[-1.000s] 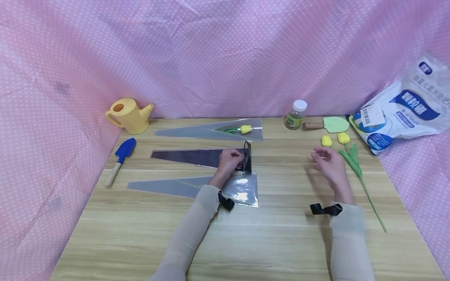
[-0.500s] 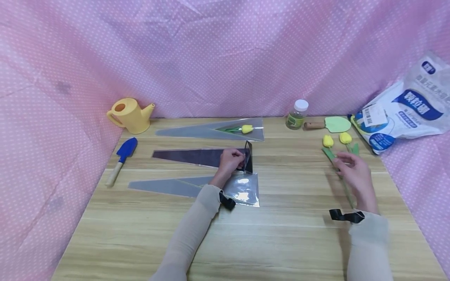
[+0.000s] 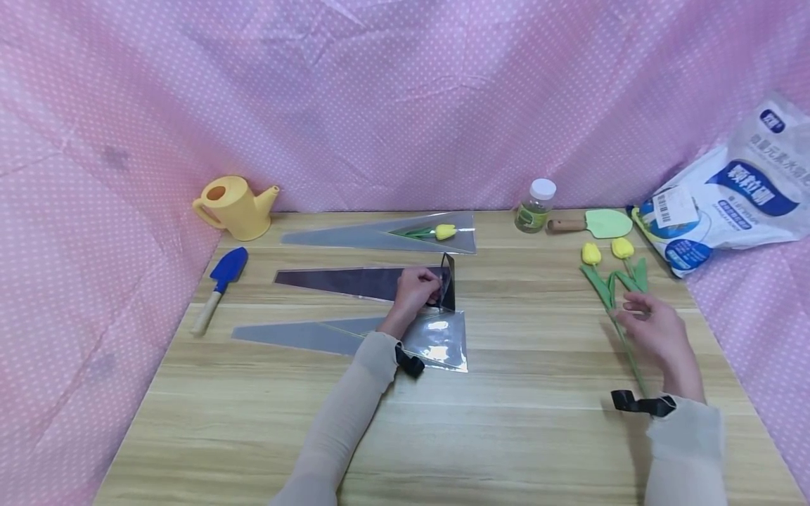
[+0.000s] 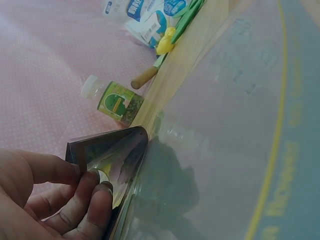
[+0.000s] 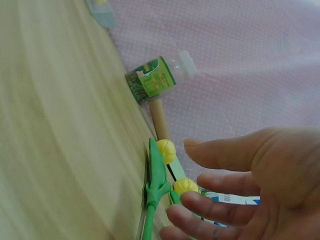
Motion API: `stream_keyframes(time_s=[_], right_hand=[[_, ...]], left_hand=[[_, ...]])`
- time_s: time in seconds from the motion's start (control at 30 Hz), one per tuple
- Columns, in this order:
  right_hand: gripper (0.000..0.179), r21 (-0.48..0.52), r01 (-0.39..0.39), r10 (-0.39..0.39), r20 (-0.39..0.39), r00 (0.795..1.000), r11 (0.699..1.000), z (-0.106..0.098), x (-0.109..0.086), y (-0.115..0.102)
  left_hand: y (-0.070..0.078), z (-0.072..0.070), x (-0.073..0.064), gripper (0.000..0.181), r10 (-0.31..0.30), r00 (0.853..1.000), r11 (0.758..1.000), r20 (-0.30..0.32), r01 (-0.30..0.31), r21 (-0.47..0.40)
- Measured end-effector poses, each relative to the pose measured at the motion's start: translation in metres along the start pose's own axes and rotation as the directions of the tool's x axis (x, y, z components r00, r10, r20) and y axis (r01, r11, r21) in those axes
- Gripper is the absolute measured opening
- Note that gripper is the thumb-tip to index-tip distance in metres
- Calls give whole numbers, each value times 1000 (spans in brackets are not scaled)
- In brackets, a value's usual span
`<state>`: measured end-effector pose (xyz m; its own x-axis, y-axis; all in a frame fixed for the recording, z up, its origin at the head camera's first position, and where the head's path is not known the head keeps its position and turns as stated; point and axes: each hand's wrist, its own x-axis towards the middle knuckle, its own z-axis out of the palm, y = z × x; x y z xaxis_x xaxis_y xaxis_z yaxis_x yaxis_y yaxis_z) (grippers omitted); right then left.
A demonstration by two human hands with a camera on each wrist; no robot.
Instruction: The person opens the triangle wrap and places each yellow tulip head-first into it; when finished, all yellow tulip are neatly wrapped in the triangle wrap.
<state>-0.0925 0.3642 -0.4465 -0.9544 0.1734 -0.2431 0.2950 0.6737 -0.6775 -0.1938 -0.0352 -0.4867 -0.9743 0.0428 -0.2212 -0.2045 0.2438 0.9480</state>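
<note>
My left hand [image 3: 414,294] pinches the mouth edge of a dark tapered flower sleeve [image 3: 335,282], whose wide end stands partly raised. In the left wrist view, thumb and fingers meet on the sleeve's folded dark film [image 4: 107,145]. My right hand [image 3: 658,332] hovers with loosely spread fingers close to the stems of two yellow tulips. The left tulip [image 3: 591,254] and the right tulip [image 3: 623,248] lie side by side, green leaves below their heads. In the right wrist view, nothing sits between the right fingers, and a green leaf [image 5: 157,167] lies beyond them.
A clear sleeve [image 3: 297,336] lies in front; another sleeve [image 3: 342,236] behind holds a yellow tulip [image 3: 445,232]. Left stand a yellow watering can [image 3: 235,209] and a blue trowel [image 3: 228,268]. A jar [image 3: 533,209], green trowel [image 3: 607,224] and white bag [image 3: 728,204] line the back right.
My right hand has moved right and toward me, from left of the tulips to over their stems. The left tulip's leaves and stem have come into sight. The left hand keeps its pinch.
</note>
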Motion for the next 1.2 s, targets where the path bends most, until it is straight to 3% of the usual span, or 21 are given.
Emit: stream_keyframes(time_s=[0.27,0.53,0.67,0.83,1.2], right_hand=[[75,-138,-19,34,106,994,990,-3,-2,7],[68,-260,7,36,161,986,966,-5,-5,12],[58,-299,24,20,141,990,954,-2,-4,13],[51,-314,48,-18,99,995,948,3,-4,14],[48,-233,29,-2,116,993,972,5,-3,12]], left_hand=[[0,0,0,9,-2,1000,1000,-2,2,15],[2,0,0,9,-2,1000,1000,2,2,-8],[2,0,1,10,-8,1000,1000,5,8,-4],[1,1,1,10,-5,1000,1000,5,5,-10],[0,0,1,9,-12,1000,1000,0,12,2]])
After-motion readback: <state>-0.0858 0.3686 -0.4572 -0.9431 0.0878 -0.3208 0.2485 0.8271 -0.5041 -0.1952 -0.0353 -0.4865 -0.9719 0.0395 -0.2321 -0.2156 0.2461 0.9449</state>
